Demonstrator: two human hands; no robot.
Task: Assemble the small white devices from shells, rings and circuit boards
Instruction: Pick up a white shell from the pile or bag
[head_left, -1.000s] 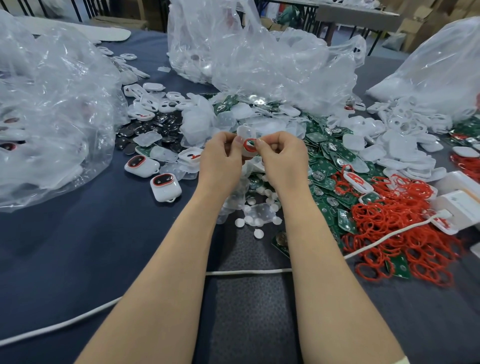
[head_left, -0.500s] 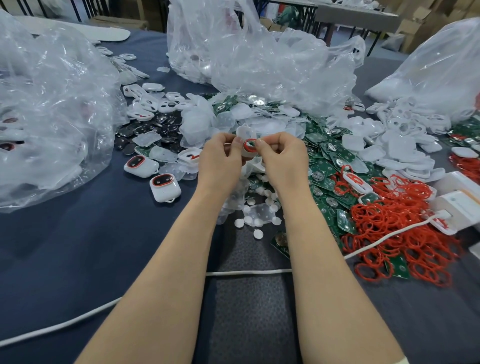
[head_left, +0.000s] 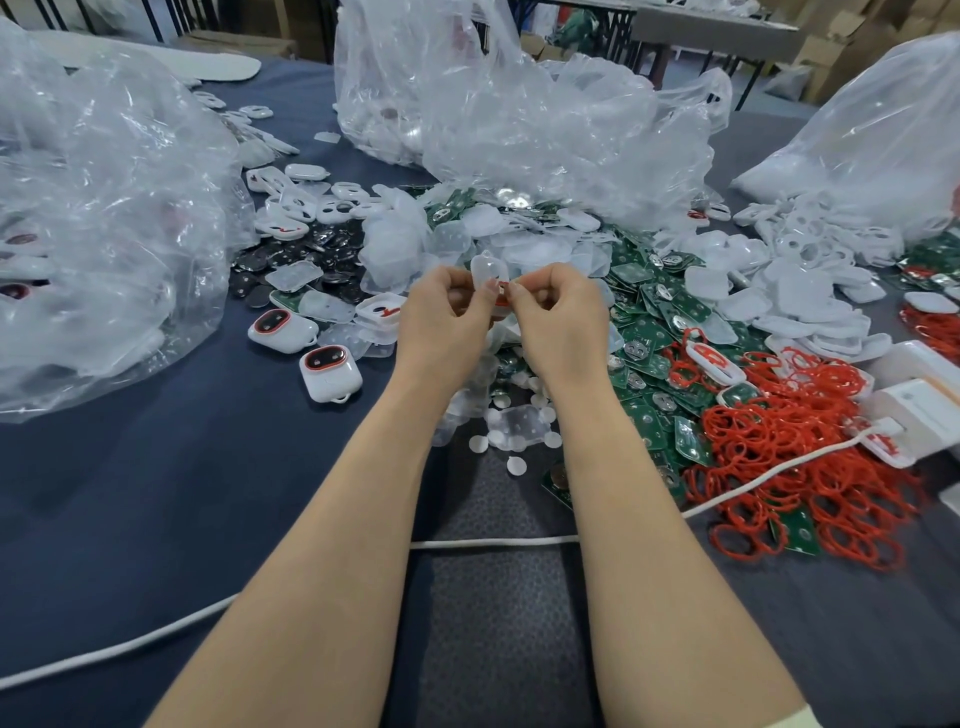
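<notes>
Above the middle of the table, my left hand (head_left: 445, 317) and my right hand (head_left: 558, 319) together pinch one small white shell (head_left: 489, 271) with a red ring in it; the fingertips cover most of the ring. Two assembled white devices (head_left: 329, 372) with red-ringed windows lie to the left. Green circuit boards (head_left: 644, 343) spread to the right of my hands. A heap of red rings (head_left: 810, 457) lies further right. Loose white shells (head_left: 795, 291) pile up at the far right.
Large clear plastic bags stand at the left (head_left: 104, 234), behind the parts (head_left: 519, 114) and at the far right (head_left: 883, 130). A white cord (head_left: 493, 543) crosses the dark blue table cloth (head_left: 182, 493) under my forearms. White boxes (head_left: 930, 410) sit at the right edge. Small white discs (head_left: 514, 436) lie below my hands.
Both hands stay in place on the shell. My fingertips have closed further over the red ring, so less of it shows.
</notes>
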